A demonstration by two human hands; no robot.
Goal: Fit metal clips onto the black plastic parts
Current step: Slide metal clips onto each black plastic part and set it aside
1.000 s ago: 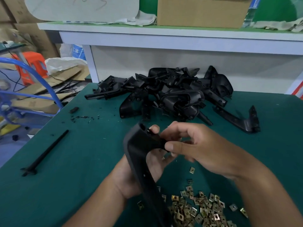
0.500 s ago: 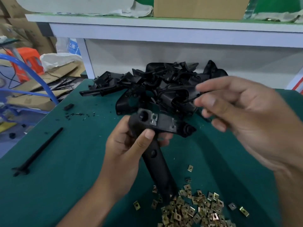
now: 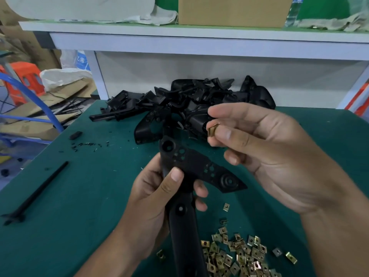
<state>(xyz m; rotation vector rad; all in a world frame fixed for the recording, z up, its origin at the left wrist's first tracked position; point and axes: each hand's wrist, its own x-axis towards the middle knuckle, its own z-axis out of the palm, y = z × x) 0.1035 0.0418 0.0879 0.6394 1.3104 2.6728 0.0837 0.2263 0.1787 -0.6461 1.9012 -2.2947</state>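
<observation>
A person's left hand (image 3: 159, 198) grips a black plastic part (image 3: 191, 170) by its neck above a green table (image 3: 79, 196), thumb pressed across the front and fingers wrapped round the back, its flat head angled up and to the right with round holes showing. The right hand (image 3: 265, 156) hovers just above and to the right of that head, apart from it, pinching a small brass-coloured metal clip (image 3: 212, 129) between thumb and forefinger while the other fingers lie loosely curled. The part's long handle runs down toward the bottom edge, partly covering a loose heap of clips (image 3: 239, 254) scattered on the table near the right forearm; a few stray ones lie apart from the heap. Behind the hands, a tangled pile of black parts (image 3: 179, 104) sits at the far edge of the table against a white shelf frame (image 3: 199, 43), the right hand hiding part of it. A long black rod (image 3: 38, 190) lies diagonally at the left, with a small black block (image 3: 75, 135) and dark plastic shavings (image 3: 87, 145) nearby. On the shelf above stand a cardboard box (image 3: 233, 11) and crumpled cloth (image 3: 159, 16). Beyond the table's left side are flattened cardboard (image 3: 40, 108), a blue tube frame (image 3: 30, 96) and an orange stool (image 3: 28, 76).
</observation>
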